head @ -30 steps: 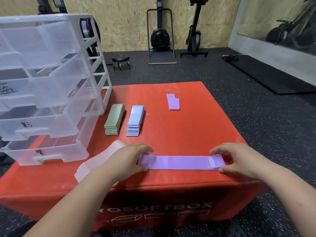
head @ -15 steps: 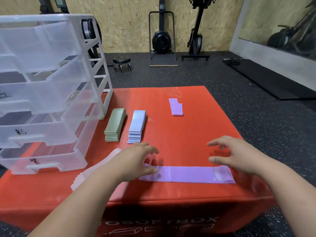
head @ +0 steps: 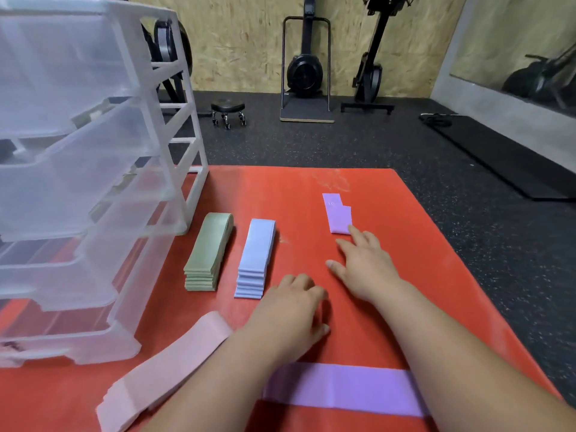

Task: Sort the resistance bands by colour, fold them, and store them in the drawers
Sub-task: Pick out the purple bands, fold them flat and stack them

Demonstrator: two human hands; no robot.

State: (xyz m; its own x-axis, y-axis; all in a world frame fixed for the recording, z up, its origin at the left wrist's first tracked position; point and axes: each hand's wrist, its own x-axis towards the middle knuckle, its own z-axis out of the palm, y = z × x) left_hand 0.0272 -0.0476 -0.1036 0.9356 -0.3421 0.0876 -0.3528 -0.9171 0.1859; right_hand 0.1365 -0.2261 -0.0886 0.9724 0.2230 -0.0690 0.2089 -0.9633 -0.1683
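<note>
Both hands have left the flat purple band (head: 343, 389); right hand (head: 364, 263) now stretches forward, fingers released, touching the folded purple band (head: 338, 215), left hand (head: 293, 310) loosely curled, empty.

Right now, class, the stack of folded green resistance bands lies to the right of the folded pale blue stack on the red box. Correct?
No. The head view shows the folded green stack to the left of the folded pale blue stack, both on the red box.
</note>
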